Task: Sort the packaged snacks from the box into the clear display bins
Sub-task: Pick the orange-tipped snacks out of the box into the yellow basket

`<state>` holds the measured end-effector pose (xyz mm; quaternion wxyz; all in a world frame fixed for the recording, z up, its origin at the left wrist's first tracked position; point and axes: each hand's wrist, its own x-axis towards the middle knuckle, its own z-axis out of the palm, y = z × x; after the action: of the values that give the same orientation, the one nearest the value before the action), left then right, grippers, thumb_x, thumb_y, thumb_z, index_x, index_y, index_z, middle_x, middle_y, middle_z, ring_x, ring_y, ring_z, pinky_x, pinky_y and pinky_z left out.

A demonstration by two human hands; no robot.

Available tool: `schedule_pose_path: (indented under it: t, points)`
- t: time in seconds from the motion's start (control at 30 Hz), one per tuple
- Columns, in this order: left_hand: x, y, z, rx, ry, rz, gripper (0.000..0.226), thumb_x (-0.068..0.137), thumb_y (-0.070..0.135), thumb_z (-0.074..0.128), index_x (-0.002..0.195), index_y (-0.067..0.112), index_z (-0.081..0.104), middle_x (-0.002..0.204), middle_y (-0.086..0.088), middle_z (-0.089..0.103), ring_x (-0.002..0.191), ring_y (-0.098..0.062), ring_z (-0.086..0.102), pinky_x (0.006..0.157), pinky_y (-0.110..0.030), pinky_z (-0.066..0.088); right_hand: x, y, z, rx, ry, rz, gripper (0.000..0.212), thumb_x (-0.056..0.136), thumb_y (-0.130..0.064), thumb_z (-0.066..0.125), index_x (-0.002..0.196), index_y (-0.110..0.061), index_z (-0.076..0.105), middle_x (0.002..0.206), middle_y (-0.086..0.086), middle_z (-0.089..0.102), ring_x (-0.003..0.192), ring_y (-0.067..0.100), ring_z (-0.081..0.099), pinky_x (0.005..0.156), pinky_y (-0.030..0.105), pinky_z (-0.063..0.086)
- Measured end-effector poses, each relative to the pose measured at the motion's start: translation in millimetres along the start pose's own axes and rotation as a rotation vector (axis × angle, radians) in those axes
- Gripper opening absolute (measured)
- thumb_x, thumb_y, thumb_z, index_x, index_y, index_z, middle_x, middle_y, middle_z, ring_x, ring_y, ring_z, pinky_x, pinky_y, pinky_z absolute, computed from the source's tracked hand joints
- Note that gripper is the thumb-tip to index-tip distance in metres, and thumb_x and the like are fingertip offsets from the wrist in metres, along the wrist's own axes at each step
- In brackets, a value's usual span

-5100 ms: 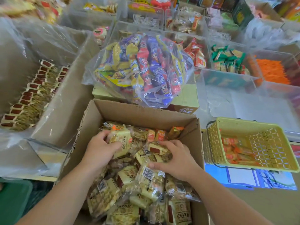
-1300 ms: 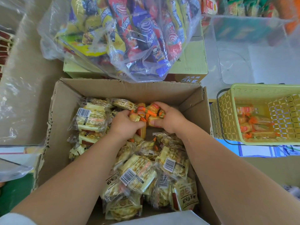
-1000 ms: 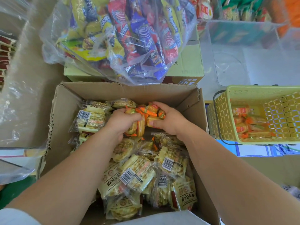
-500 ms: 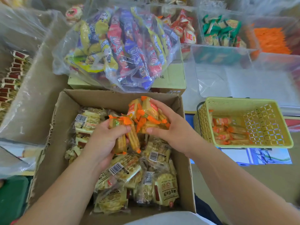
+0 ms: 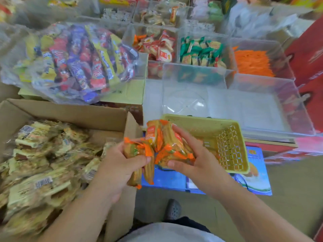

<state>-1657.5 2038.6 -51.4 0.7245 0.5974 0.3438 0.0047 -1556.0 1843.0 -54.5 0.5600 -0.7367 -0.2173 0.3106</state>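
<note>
Orange-wrapped snacks are out of the cardboard box and held in the air at the near-left corner of the yellow basket, partly over its rim. I read both grips as closed. The left hand, just left of the basket, is curled round a few packets that dangle below the palm. The right hand, over the basket's left edge, is wrapped round a fatter bundle. The two bundles touch.

I judge this as the carry step: one kind has been picked out, while the cream packets lie in the box well left of the basket. Next I would shift both hands right until they are fully inside the basket rim, lower them, and spread the grips together. The dangling packets could slip early, and motion blur hides how many each hand holds. The clear bins sit beyond the basket.
</note>
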Motion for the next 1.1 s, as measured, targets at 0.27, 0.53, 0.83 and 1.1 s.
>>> schedule_pose_path:
  t: [0.27, 0.53, 0.83, 1.1]
  points:
    - [48.7, -30.6, 119.5, 0.161, 0.068, -0.151, 0.019, 0.072, 0.011, 0.08, 0.089, 0.008, 0.074, 0.074, -0.02, 0.072, 0.057, -0.027, 0.068, 0.05, -0.031, 0.051, -1.8, 76.1, -92.1, -0.144, 0.044, 0.177, 0.083, 0.076, -0.037, 0.084, 0.14, -0.066, 0.039, 0.139, 0.0, 0.053, 0.119, 0.014, 0.063, 0.106, 0.042, 0.049]
    - [120.2, -51.0, 176.4, 0.356, 0.011, -0.194, 0.038, 0.079, 0.015, 0.08, 0.114, 0.008, 0.066, 0.088, -0.007, 0.068, 0.081, -0.025, 0.063, 0.056, -0.024, 0.042, 26.3, 113.1, -136.3, -0.393, 0.075, 0.317, 0.084, 0.078, -0.041, 0.081, 0.149, -0.052, 0.037, 0.126, 0.008, 0.058, 0.107, 0.023, 0.062, 0.097, 0.037, 0.052]
    - [101.8, -62.2, 162.0, 0.662, -0.106, -0.081, 0.089, 0.091, 0.042, 0.074, 0.162, 0.034, 0.021, 0.154, 0.005, 0.048, 0.13, -0.018, 0.054, 0.097, -0.029, 0.046, 26.6, 127.4, -143.9, -0.565, 0.018, 0.4, 0.083, 0.082, -0.059, 0.071, 0.153, -0.049, 0.03, 0.162, 0.01, 0.025, 0.147, 0.03, 0.033, 0.117, 0.041, 0.033]
    - [4.4, -27.8, 44.5, 0.662, 0.192, 0.312, 0.036, 0.093, 0.038, 0.071, 0.123, 0.052, 0.057, 0.119, 0.037, 0.056, 0.111, 0.009, 0.053, 0.084, -0.012, 0.045, 34.2, 71.3, -62.0, -0.488, 0.08, 0.085, 0.054, 0.085, -0.042, 0.076, 0.135, -0.031, 0.06, 0.135, 0.001, 0.054, 0.128, 0.021, 0.048, 0.112, 0.041, 0.037]
